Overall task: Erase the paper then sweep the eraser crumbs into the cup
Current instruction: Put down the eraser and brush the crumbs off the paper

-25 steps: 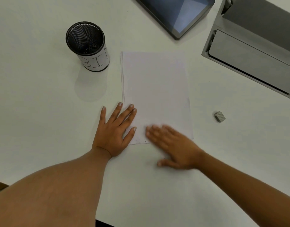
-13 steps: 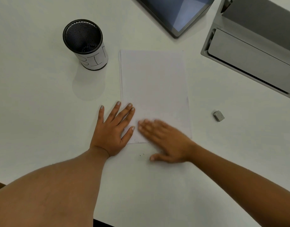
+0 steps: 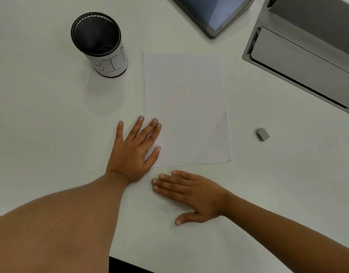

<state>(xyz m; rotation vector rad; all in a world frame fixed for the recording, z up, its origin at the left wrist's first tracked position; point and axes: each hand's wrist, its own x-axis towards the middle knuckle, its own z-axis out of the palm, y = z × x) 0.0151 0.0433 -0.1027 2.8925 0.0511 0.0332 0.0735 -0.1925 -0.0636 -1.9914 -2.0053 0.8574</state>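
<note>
A white sheet of paper (image 3: 186, 107) lies flat in the middle of the white table. My left hand (image 3: 135, 148) rests palm down on the paper's near left corner, fingers spread, holding nothing. Flat on the table just below the paper's near edge is my right hand (image 3: 191, 192), fingers together and pointing left, off the sheet. A black mesh cup (image 3: 99, 43) with a white label stands upright at the far left. A small grey eraser (image 3: 262, 134) lies on the table to the right of the paper. Crumbs are too small to make out.
A tablet (image 3: 213, 12) lies at the far edge behind the paper. A grey tray-like box (image 3: 307, 56) fills the far right. The table's near edge (image 3: 130, 263) runs below my arms.
My right hand has slid off the paper's near edge toward me and leftward onto the bare table. My left hand has stayed on the corner.
</note>
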